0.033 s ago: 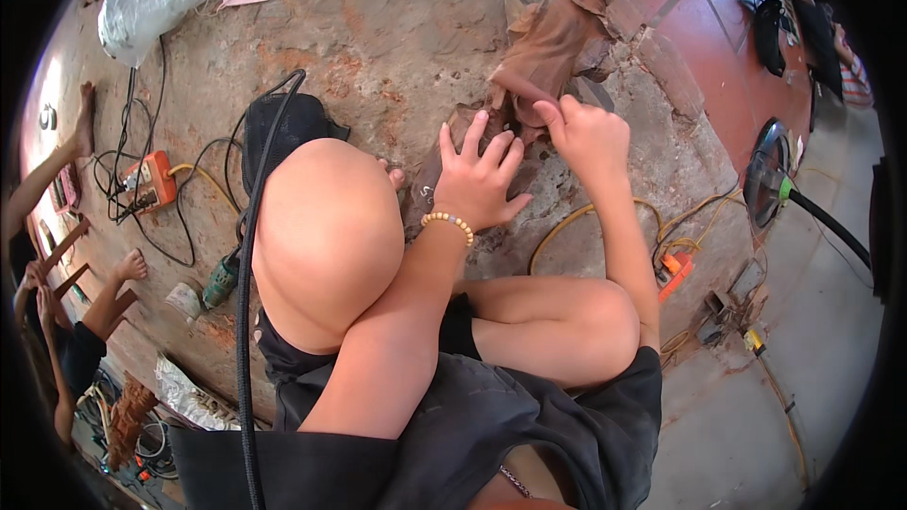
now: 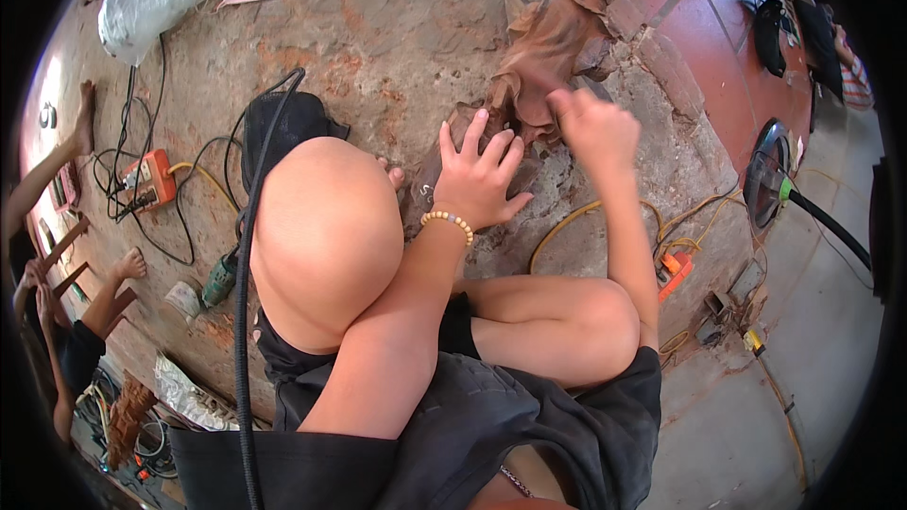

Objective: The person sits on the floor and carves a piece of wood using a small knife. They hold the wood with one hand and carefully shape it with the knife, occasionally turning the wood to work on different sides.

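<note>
On the rough floor ahead of me lies a brown carved wooden piece (image 2: pixel 553 47), with folds and ragged edges along its length. My left hand (image 2: pixel 477 175), a bead bracelet on its wrist, rests on the near end of the carving with its fingers spread. Just right of the carving is my right hand (image 2: pixel 603 137), curled closed and slightly smeared by motion. Its fingertips are turned away from view, so whatever they hold is hidden.
An orange power strip (image 2: pixel 151 179) with tangled black cords lies left, near a green power tool (image 2: pixel 222 279). A black fan (image 2: pixel 767 170) stands right, beyond a second orange socket (image 2: pixel 673 274). Another person's bare foot (image 2: pixel 132 264) shows at left. A clear plastic bag (image 2: pixel 142 9) lies far left.
My right hand has shifted a little to the right, away from the carving. A reddish-brown strip seen before by its thumb no longer shows there. My left hand has stayed put.
</note>
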`<action>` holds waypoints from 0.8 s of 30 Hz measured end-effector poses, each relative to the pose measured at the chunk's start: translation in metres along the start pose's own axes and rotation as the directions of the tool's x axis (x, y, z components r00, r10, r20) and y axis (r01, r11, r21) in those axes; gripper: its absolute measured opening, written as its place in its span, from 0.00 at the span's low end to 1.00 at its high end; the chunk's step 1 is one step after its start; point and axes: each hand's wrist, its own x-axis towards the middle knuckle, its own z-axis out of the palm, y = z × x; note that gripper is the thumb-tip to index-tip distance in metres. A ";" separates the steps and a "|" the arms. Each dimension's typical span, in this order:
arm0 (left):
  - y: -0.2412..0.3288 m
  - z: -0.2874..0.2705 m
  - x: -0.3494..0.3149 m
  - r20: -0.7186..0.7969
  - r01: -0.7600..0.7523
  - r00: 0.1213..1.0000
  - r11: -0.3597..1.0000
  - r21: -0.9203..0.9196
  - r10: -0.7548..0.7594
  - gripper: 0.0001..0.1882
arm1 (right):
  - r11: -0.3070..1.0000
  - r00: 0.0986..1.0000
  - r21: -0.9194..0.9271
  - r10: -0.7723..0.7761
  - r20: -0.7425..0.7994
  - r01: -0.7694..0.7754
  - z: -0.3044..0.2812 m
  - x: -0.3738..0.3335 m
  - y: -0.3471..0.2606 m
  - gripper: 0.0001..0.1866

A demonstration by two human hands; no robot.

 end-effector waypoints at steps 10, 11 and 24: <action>-0.005 0.001 -0.002 -0.010 -0.005 1.000 0.999 -0.032 0.005 0.30 | 0.992 0.998 -0.124 0.028 -0.050 -0.034 -0.010 0.033 0.006 0.26; -0.005 0.001 -0.002 -0.003 -0.007 1.000 0.999 -0.045 0.007 0.31 | 0.983 0.989 -0.142 0.099 -0.111 -0.114 -0.016 0.035 0.013 0.26; -0.004 0.002 0.000 -0.035 0.004 0.999 0.999 -0.033 -0.005 0.31 | 0.982 0.973 -0.058 -0.188 -0.134 0.182 0.009 0.002 0.000 0.21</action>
